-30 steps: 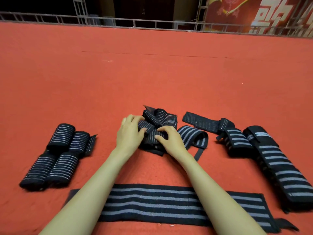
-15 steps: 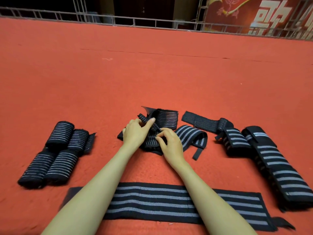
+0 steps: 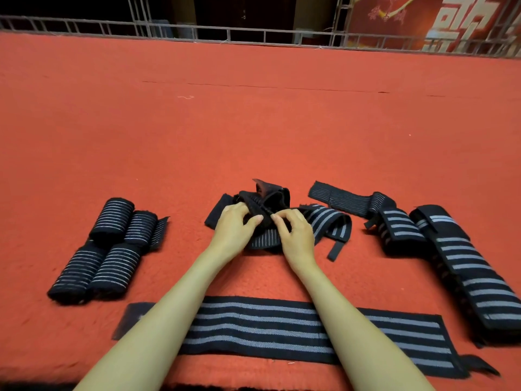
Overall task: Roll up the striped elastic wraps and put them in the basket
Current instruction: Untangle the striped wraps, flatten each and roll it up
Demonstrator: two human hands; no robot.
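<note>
A crumpled black wrap with thin grey stripes (image 3: 266,239) lies in a heap at the middle of the red carpet. My left hand (image 3: 232,228) and my right hand (image 3: 296,234) both pinch its folds, fingertips almost meeting on top. Several rolled wraps (image 3: 110,249) lie in a cluster on the left. A wide-striped wrap (image 3: 282,331) lies flat under my forearms. More wide-striped wraps (image 3: 462,266) lie folded on the right, with a loose one (image 3: 328,225) beside my right hand. No basket is in view.
Red carpet (image 3: 253,131) stretches far ahead to a metal railing (image 3: 253,33). A thin-striped wrap (image 3: 346,197) lies unrolled at the back right. A red banner (image 3: 437,21) hangs beyond the railing.
Both hands have shifted up onto the top of the heap and drawn closer together. The wrap's folds have bunched up higher, and a dark end now sticks out to the left.
</note>
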